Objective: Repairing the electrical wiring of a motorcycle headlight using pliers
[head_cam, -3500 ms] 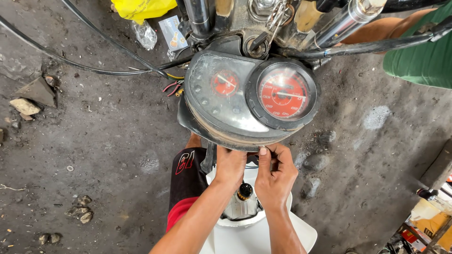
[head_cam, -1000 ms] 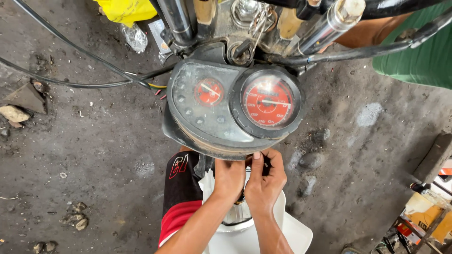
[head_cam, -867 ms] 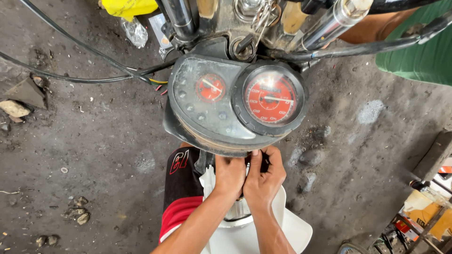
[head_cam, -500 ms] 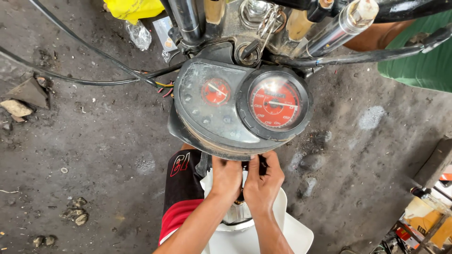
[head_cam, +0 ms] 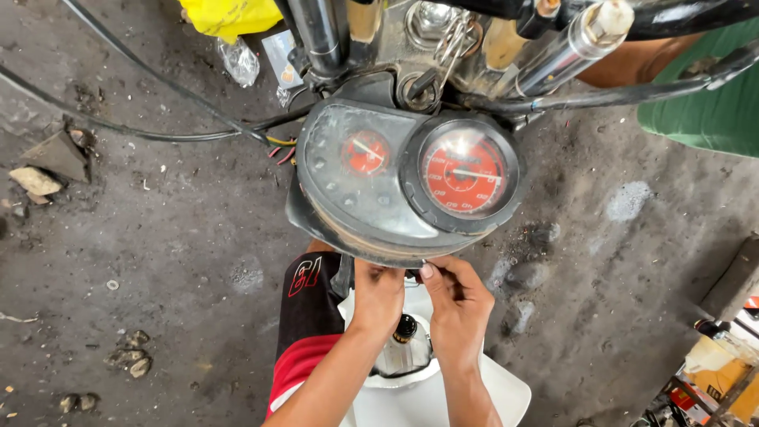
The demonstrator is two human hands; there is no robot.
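Grey concrete floor (head_cam: 158,261) fills the left, stained and gritty, with loose stones (head_cam: 35,180) near the edge and a black cable (head_cam: 142,134) running across it toward the bike. A yellow bag (head_cam: 229,14) lies at the top beside a chrome fork tube (head_cam: 318,32).

Centre frame, the instrument cluster (head_cam: 403,186) hangs tilted below the steering head: a small red dial (head_cam: 365,153) on its left, a larger red dial (head_cam: 462,175) on its right, both under a scuffed clear cover. Coloured wires (head_cam: 281,149) poke out at its left edge.

Just under the cluster's lower rim, the left hand (head_cam: 378,294) curls its fingers closed against the underside; what they pinch is hidden. The right hand (head_cam: 457,304) sits just beside it, thumb and fingers closed at the same rim, touching it; I cannot tell whether they hold anything. Both hands are above a white fender (head_cam: 490,391) and a shiny metal part (head_cam: 402,352). A red-and-black cloth (head_cam: 308,316) hangs left of the forearms.

Right of the bike, green fabric (head_cam: 704,103) shows at the top.
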